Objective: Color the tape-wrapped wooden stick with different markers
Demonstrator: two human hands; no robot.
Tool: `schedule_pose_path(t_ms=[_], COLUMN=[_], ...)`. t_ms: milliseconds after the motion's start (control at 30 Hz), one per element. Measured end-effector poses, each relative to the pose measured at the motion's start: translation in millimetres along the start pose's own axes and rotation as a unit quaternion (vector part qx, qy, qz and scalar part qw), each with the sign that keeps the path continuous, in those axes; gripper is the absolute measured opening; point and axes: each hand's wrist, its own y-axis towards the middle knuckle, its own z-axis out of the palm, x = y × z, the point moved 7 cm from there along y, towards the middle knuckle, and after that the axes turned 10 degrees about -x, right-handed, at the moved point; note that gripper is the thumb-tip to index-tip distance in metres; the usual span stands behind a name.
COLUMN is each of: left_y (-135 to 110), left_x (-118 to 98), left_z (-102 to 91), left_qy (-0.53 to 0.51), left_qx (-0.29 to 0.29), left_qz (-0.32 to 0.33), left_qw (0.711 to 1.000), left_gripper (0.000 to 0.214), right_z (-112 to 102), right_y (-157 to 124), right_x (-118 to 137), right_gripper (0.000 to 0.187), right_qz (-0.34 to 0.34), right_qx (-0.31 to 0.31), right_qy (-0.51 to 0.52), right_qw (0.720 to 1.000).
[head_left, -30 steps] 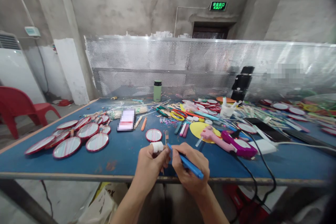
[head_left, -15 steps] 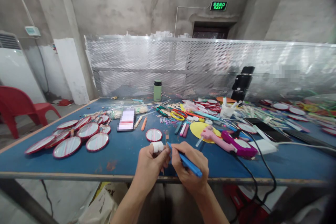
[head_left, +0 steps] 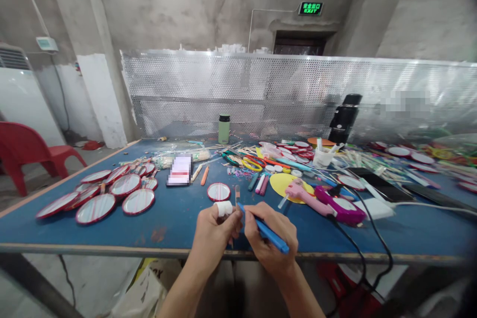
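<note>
Pinched upright between the thumb and fingers of my left hand (head_left: 211, 232) is a narrow wooden craft stick (head_left: 237, 194), its lower part hidden by the fingers. White tape or bandage (head_left: 224, 207) wraps one finger of that hand. My right hand (head_left: 261, 246) is closed round a blue marker pen (head_left: 274, 237), held like a writing tool. The pen's tip meets or almost meets the stick's right edge; contact is too small to make out. Just beyond my hands lies a round red-rimmed disc (head_left: 218, 192) with a pale, streaked face.
Several similar discs (head_left: 96, 208) are piled on the left. A phone (head_left: 179, 170) and an orange stick (head_left: 204, 176) lie farther back. Markers (head_left: 260, 183), yellow-handled scissors (head_left: 252, 164), a pink glue gun (head_left: 303, 194) and black cables (head_left: 357, 248) are on the right. A green bottle (head_left: 224, 129) stands behind.
</note>
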Motion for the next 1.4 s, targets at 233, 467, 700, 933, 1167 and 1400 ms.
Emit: schedule_pose_path(t_ms=[233, 467, 700, 933, 1167, 1400], left_y=[-0.3, -0.2, 0.0, 0.4, 1.0, 0.6], left_x=[-2.9, -2.1, -3.2, 0.5, -0.9, 0.5], left_z=[0.3, 0.8, 1.1, 0.9, 1.1, 1.0], left_qy=[-0.009, 0.006, 0.031, 0.023, 0.017, 0.016], left_qx=[-0.001, 0.001, 0.004, 0.010, 0.006, 0.009], left_qz=[-0.007, -0.003, 0.007, 0.007, 0.007, 0.007], left_qw=[1.000, 1.000, 0.999, 1.000, 1.000, 1.000], left_gripper=[0.027, 0.027, 0.026, 0.025, 0.025, 0.025], right_z=[-0.8, -0.9, -2.0, -0.9, 0.6, -4.7], right_y=[0.2, -0.9, 0.0, -2.2, -0.5, -0.5], right_x=[0.5, -0.6, -0.9, -1.5, 0.0, 0.4], right_gripper=[0.009, 0.010, 0.010, 0.011, 0.011, 0.009], right_qz=[-0.003, 0.005, 0.002, 0.009, -0.003, -0.006], right_qx=[-0.001, -0.006, -0.022, -0.009, -0.009, -0.034], right_qy=[-0.015, -0.003, -0.013, 0.005, -0.003, -0.026], right_qw=[1.000, 1.000, 1.000, 1.000, 1.000, 0.999])
